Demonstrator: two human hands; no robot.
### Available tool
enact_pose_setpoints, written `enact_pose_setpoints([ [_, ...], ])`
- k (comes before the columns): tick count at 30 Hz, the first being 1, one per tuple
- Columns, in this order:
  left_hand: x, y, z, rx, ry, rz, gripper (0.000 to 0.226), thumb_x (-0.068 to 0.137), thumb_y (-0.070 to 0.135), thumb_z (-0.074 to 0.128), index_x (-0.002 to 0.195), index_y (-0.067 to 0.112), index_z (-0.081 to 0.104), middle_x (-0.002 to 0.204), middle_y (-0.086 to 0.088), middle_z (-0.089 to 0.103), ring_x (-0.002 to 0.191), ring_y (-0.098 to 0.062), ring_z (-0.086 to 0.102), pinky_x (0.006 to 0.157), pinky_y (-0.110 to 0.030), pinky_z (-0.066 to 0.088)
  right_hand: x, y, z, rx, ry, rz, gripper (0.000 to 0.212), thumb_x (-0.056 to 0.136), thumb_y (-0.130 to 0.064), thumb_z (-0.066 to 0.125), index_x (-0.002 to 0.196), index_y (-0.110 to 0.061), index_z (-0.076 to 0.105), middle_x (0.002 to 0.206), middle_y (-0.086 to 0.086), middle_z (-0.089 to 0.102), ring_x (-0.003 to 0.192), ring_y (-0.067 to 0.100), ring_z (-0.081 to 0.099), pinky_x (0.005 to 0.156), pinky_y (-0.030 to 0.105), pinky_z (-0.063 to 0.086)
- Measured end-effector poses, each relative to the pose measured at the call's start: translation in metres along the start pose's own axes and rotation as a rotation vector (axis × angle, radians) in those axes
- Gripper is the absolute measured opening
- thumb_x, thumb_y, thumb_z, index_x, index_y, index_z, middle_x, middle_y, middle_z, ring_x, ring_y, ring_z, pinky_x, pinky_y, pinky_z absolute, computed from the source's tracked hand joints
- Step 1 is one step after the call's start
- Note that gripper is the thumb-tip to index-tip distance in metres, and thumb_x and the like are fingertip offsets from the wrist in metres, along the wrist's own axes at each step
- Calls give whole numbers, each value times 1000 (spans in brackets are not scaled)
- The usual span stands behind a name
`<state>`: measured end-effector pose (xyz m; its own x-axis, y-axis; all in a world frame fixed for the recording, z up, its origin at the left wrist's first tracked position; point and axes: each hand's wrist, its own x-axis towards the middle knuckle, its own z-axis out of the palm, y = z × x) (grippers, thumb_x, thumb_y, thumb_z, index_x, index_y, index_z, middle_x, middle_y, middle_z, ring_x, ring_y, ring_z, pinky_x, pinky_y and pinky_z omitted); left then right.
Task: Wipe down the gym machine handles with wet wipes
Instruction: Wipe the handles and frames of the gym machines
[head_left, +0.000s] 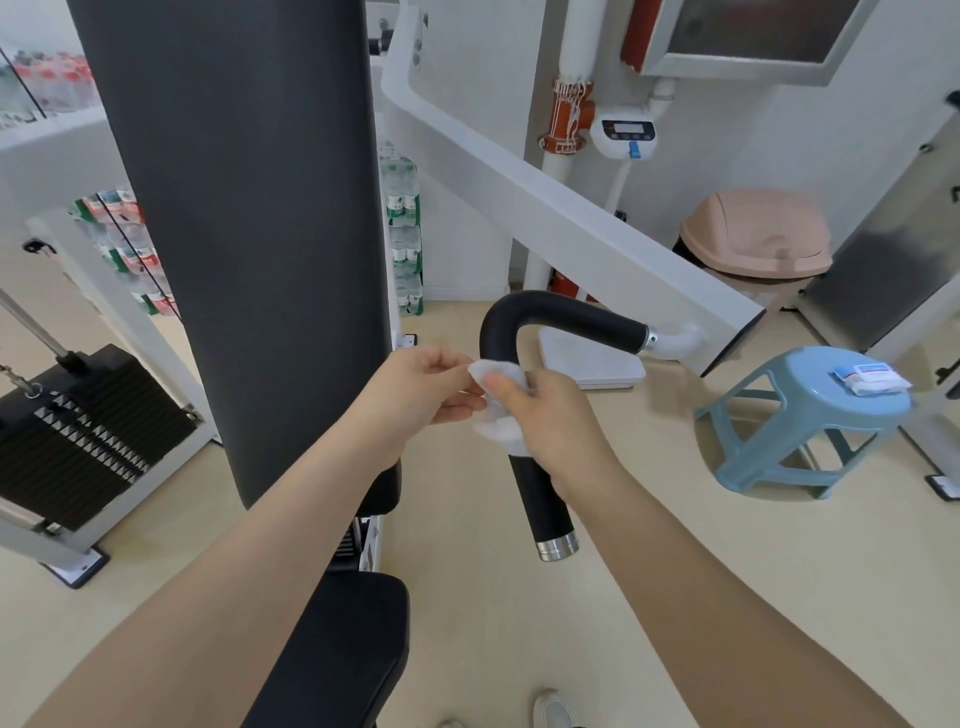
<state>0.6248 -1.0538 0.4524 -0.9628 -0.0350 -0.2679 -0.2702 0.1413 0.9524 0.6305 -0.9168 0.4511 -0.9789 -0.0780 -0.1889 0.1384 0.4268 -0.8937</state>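
Note:
A black curved machine handle with a silver end cap hangs from a white arm in the middle of the view. A white wet wipe is wrapped around the handle's straight lower part. My right hand grips the handle through the wipe, thumb on the near side. My left hand pinches the wipe's upper left edge next to the handle. The handle section under the wipe and my right hand is hidden.
A black back pad and seat stand left of the handle. A weight stack sits at far left. A blue plastic stool at right carries a pack of wipes. A pink bin stands behind.

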Motion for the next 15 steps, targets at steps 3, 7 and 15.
enact_pose_setpoints([
  [3,1,-1,1,-4,-2,8,10,89,18,63,97,12,66,83,-3,73,74,-12,71,64,-17,55,2,-2,-11,134,-77,90,36,85,-38,62,102,-5,62,89,4,67,75,12,64,57,18,51],
  [7,-3,-5,6,-57,25,-17,10,92,14,57,101,12,62,87,-3,71,70,-12,71,63,-20,56,26,-18,-7,107,30,56,43,88,-32,61,120,-4,54,109,7,63,96,21,61,74,27,49],
  [15,-15,-17,9,-7,83,16,17,91,17,56,106,13,63,92,-1,70,82,-10,67,77,-25,56,-5,19,-16,127,-296,148,24,83,-21,68,104,-9,65,94,6,70,79,13,66,65,19,52],
])
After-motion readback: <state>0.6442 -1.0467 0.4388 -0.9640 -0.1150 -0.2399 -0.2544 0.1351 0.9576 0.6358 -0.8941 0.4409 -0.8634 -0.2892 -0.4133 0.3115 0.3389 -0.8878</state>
